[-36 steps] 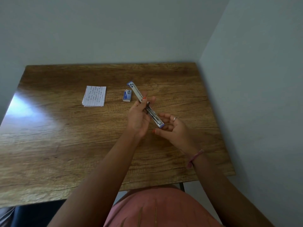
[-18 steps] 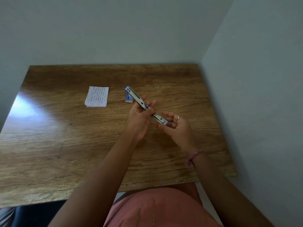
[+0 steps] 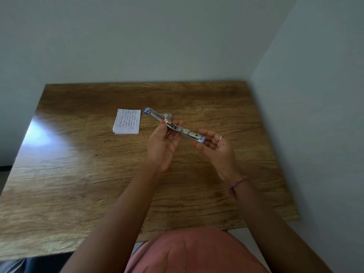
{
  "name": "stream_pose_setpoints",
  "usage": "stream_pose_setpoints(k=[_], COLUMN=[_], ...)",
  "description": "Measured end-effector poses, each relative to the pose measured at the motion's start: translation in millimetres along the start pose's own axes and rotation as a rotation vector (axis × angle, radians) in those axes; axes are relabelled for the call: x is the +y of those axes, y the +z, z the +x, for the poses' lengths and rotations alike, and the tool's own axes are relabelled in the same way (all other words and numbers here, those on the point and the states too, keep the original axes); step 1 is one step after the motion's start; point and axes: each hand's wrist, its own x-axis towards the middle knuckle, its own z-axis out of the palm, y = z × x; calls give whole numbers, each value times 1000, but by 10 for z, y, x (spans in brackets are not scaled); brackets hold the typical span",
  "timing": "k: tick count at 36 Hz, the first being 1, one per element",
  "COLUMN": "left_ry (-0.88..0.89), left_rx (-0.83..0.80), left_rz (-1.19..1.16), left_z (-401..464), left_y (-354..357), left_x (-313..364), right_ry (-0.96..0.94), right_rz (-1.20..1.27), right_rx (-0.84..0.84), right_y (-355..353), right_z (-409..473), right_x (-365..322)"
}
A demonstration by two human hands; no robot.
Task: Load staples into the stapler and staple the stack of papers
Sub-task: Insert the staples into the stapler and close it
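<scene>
Stapler [image 3: 174, 125] opened out flat into 1 long metal strip with purple tips, held in the air above the wooden worktop [image 3: 78, 174] between both hands. It slants from its far end near the papers down to its near end at the right hand. The left hand [image 3: 163, 142] grips it near the middle, thumb on the far side and fingers [image 3: 175, 128] curled up against the near side, palm turned toward the camera. The right hand [image 3: 215, 146] is at the strip's near purple tip: its fingers are gently curved and spread under and behind that end, the thumb just below the tip, but whether they pinch it or only touch it cannot be told from this view. A ring shows on a right finger and a pink band [image 3: 237, 184] sits on the right wrist.

Stack of papers [image 3: 127, 121], lined and handwritten, lies flat on the worktop to the left of the stapler's far end, apart from both hands. A small staple box [image 3: 167, 115] rests on the worktop just behind the stapler, partly hidden by it. The worktop stands in a corner between 2 pale walls [image 3: 315, 95]. The person's pink garment [image 3: 189, 253] shows at the bottom edge.
</scene>
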Motion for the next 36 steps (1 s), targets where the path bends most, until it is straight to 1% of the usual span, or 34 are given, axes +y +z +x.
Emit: stream_pose_setpoints(k=[8,10,13,17,21,25,27,29,32,34,36], left_ry=[6,-10,-55,-133,-236,-415,-474,-529,-646,-693,-713], left_rx=[-79,-85,-112,-200,-256,-318,-347,-358,-438,-471,-455], left_rz=[158,248,456,645,592,475,439,435,449,433,381], left_z=[62,61,41,10,2,34,45,56,55,54,59], left_y=[-230,-290,-362,-387,-398,-398,-395,-403,-408,-404,-406], left_x=[84,97,89,43,56,145,187,228,268,261,238], right_ry=[82,88,89,118,173,229,256,293,348,380,413], right_rz=[244,313,416,388,383,429,449,486,416,438,506], right_rx=[69,76,73,51,-3,-50,-91,-140,-235,-289,-297], right_y=[149,181,230,313,359,357,344,329,318,329,364], right_z=[77,115,186,270,330,347,348,354,371,366,348], right_x=[100,111,111,110,103,130,159,180,185,162,123])
